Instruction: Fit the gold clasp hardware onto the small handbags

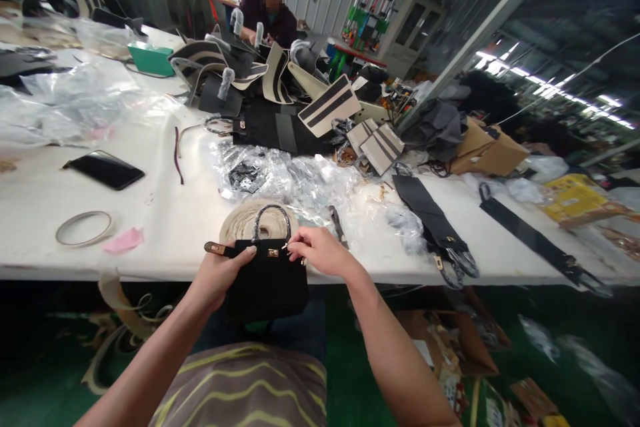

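Black handbag (267,293) with gold-coloured clasp (273,253), hanging at the near edge of the white surface (165,233), lower centre of the frame.
Left hand (223,273): fingers gripping the bag's upper left corner, thumb lying across the front. Right hand (320,250): fingers pinching a small shiny piece (285,247) beside the clasp. Wrapped handle (273,208): standing upright, overlapping a pale coiled roll (235,221) behind. Also lying on the surface: dark phone-like slab (106,169) and pink scrap (125,240), left; clear plastic wrap (295,177), centre. Striped panel (330,105): leaning upper centre. Co-worker (273,17): sitting at the top of the frame.
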A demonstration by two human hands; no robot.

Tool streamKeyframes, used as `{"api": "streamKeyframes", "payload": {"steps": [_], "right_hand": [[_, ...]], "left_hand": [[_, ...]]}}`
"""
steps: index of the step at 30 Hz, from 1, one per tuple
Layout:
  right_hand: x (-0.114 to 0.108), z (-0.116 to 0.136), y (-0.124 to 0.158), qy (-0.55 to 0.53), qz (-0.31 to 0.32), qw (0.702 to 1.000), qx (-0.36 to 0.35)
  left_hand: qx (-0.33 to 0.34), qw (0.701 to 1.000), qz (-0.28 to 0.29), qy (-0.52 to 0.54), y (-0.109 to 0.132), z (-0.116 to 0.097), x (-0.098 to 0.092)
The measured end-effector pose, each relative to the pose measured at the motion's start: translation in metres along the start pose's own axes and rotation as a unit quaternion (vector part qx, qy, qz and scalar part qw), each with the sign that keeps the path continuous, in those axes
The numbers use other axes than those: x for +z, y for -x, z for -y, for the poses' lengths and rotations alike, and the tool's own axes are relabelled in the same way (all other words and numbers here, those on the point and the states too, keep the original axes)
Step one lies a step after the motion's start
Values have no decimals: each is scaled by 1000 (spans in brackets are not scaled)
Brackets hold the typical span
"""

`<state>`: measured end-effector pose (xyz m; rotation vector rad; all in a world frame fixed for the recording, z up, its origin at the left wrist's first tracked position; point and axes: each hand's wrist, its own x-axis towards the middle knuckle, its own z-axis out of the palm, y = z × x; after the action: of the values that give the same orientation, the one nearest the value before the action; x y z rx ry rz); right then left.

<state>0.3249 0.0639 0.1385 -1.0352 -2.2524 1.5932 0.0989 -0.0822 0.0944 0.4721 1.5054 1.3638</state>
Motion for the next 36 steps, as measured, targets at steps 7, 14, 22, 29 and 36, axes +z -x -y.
{"api": "streamKeyframes", "payload": {"steps": [7,14,22,29,36], "right_hand": [[2,-20,1,-38,-74,996,22],[38,-46,-4,-58,-282,957,32],[48,-53,2,29,-346,936,-62],[45,-56,2,75,-325,940,-74],[44,-53,-2,169,-319,927,-98]], "left_hand": [[57,996,-27,-61,-2,0,1],[60,995,-13,-79,-1,-1,4],[58,997,-29,-49,6,-1,13],[132,985,-55,-94,3,17,15],[234,941,-58,-235,10,12,18]]}}
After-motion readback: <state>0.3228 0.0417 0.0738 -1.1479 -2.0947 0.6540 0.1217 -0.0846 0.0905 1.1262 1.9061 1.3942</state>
